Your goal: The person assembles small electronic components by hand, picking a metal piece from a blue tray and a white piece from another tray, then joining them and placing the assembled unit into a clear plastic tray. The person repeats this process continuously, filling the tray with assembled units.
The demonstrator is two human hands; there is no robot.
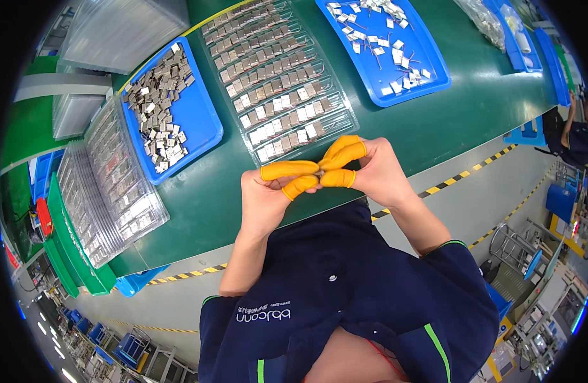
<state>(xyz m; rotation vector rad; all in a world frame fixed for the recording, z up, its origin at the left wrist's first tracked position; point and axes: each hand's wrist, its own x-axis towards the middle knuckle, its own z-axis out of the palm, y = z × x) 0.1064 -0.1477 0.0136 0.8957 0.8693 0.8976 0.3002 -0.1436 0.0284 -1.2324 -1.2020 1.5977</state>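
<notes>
My left hand [268,189] and my right hand [374,167] meet fingertip to fingertip above the table's near edge. Yellow finger cots cover the thumb and fingers that show on both. Pinched between them is a small grey piece [319,173], mostly hidden by the fingertips, so its kind cannot be made out. Just beyond the hands lies a clear plastic tray [347,121] with rows of small flat silver-and-white metal parts [278,121] and thin wires. To its right, a blue tray [428,60] holds loose white parts with short wires [399,54].
At left, a blue tray [201,124] is heaped with loose silver metal parts [160,96]. Beside it stand stacked clear trays [118,185] with parts in them. Plastic bags [482,22] lie at the far right of the green table [396,137]. Another person [575,134] is far right.
</notes>
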